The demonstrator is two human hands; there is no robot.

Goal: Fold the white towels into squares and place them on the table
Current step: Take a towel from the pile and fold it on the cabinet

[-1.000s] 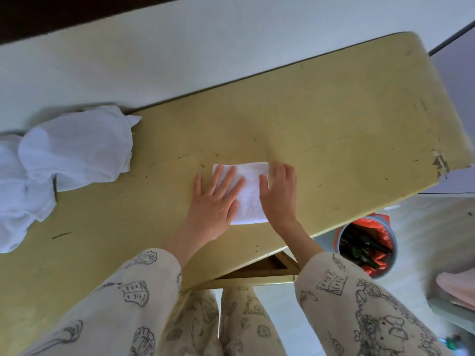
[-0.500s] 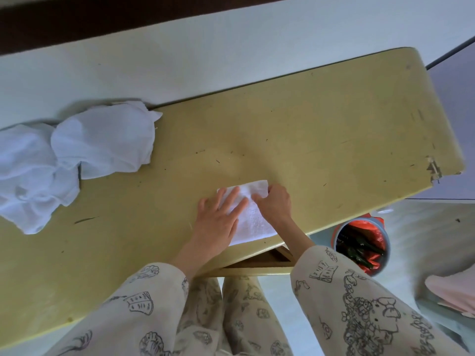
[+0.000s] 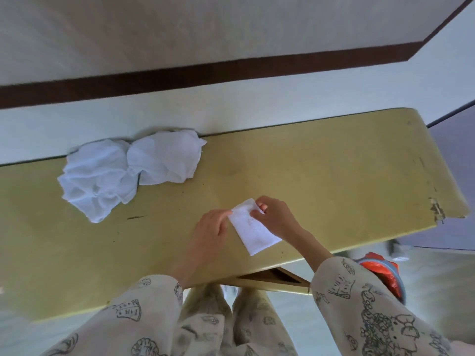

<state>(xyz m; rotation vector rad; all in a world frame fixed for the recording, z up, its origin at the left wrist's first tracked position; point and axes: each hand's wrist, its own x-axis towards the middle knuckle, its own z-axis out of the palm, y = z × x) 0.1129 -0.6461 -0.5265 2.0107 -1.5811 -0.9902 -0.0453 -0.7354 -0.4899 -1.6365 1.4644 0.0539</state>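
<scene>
A small folded white towel (image 3: 253, 228) lies slanted on the yellow table (image 3: 334, 176), near its front edge. My right hand (image 3: 276, 215) pinches the towel's far end between thumb and fingers. My left hand (image 3: 209, 228) is at the towel's far left corner, fingertips curled onto its edge. Two crumpled white towels (image 3: 128, 173) sit in a heap at the back left of the table, well away from both hands.
The table backs onto a pale wall with a dark brown band. Its right end has a chipped corner (image 3: 437, 210). On the floor to the right, below the table edge, stands a bin lined with red plastic (image 3: 383, 272).
Both hands went from lying flat on the towel to gripping its far end. The towel now lies more slanted. The view tilted up, so the heap shows further right.
</scene>
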